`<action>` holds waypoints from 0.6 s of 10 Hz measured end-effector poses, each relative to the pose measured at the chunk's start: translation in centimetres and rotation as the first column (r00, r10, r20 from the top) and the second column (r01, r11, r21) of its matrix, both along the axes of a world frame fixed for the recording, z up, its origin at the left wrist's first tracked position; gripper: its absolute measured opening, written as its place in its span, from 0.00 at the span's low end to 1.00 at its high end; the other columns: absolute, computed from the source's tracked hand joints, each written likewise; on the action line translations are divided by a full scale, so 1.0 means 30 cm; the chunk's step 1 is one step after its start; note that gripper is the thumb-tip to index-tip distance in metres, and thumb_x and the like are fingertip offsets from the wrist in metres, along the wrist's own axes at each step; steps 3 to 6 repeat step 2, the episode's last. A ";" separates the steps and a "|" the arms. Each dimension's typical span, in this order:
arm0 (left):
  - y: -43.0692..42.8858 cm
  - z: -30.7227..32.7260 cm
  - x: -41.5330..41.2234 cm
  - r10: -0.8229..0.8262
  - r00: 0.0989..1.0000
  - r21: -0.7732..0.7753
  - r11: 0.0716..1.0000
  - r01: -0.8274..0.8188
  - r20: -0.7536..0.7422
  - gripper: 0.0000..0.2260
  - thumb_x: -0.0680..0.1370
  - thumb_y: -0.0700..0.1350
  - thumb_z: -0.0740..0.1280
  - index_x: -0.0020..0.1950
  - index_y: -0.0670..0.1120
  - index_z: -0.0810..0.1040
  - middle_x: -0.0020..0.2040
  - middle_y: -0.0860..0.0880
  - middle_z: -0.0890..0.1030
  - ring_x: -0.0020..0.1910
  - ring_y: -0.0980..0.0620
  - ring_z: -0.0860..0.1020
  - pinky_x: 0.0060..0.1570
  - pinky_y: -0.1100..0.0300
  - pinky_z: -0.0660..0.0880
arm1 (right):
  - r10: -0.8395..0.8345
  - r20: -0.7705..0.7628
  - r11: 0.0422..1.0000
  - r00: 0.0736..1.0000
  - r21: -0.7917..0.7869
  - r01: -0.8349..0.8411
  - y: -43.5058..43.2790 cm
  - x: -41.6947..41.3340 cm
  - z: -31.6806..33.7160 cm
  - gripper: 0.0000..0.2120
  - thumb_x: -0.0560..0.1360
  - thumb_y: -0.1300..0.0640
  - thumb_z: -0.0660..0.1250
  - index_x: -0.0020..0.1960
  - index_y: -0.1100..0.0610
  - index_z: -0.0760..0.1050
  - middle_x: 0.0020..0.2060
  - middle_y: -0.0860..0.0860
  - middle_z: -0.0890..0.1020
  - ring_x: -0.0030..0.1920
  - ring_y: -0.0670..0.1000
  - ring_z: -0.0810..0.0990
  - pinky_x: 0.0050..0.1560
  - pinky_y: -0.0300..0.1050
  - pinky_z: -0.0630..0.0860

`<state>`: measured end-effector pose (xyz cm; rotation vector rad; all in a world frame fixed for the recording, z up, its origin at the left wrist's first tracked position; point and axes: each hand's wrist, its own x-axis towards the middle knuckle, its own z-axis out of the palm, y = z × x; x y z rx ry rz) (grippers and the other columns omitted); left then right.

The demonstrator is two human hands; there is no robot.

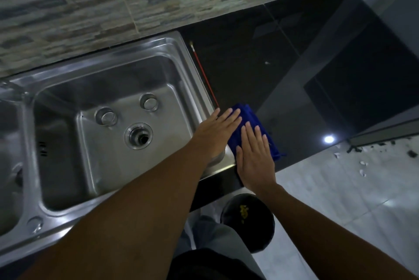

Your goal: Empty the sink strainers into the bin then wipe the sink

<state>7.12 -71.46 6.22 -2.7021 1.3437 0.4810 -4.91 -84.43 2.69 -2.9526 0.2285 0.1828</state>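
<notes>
On black counter [249, 64] by sink [145, 50], I log left hand [217, 131], right hand [255, 159] flat, fingers straight, half-hiding blue cloth [246, 110].

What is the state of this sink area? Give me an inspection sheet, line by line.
Surface: black countertop, glossy; steel sink set in it.
Job's things: two round strainers lie in the sink beside the open drain; folded blue cloth on the countertop by the sink's right rim; black bin on the floor below.
Clutter: thin red stick along the sink's edge.
Hands: left hand and right hand lie flat, fingers on the cloth.
Cables: nothing seen.
Surroundings: stone-pattern wall tiles; debris on the floor.
</notes>
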 end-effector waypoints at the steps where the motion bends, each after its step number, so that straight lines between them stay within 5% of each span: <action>1: 0.100 -0.012 -0.008 0.089 0.996 -0.090 0.992 -0.088 0.005 0.33 0.81 0.40 0.56 0.82 0.44 0.43 0.83 0.46 0.42 0.82 0.48 0.43 0.81 0.47 0.44 | -0.028 0.031 0.999 0.999 0.033 0.027 0.025 0.018 0.039 0.27 0.85 0.51 0.50 0.81 0.60 0.53 0.81 0.56 0.53 0.81 0.55 0.47 0.81 0.54 0.46; 2: 0.249 -0.004 -0.021 0.263 0.964 -0.145 0.953 -0.267 -0.052 0.34 0.79 0.40 0.54 0.82 0.45 0.43 0.83 0.46 0.44 0.82 0.49 0.43 0.81 0.49 0.43 | 0.041 0.094 0.988 0.995 0.147 -0.055 0.103 0.047 0.091 0.26 0.84 0.54 0.53 0.80 0.61 0.57 0.80 0.56 0.57 0.81 0.55 0.49 0.81 0.55 0.50; 6: 0.249 -0.004 -0.021 0.263 0.964 -0.145 0.953 -0.267 -0.052 0.34 0.79 0.40 0.54 0.82 0.45 0.43 0.83 0.46 0.44 0.82 0.49 0.43 0.81 0.49 0.43 | 0.041 0.094 0.988 0.995 0.147 -0.055 0.103 0.047 0.091 0.26 0.84 0.54 0.53 0.80 0.61 0.57 0.80 0.56 0.57 0.81 0.55 0.49 0.81 0.55 0.50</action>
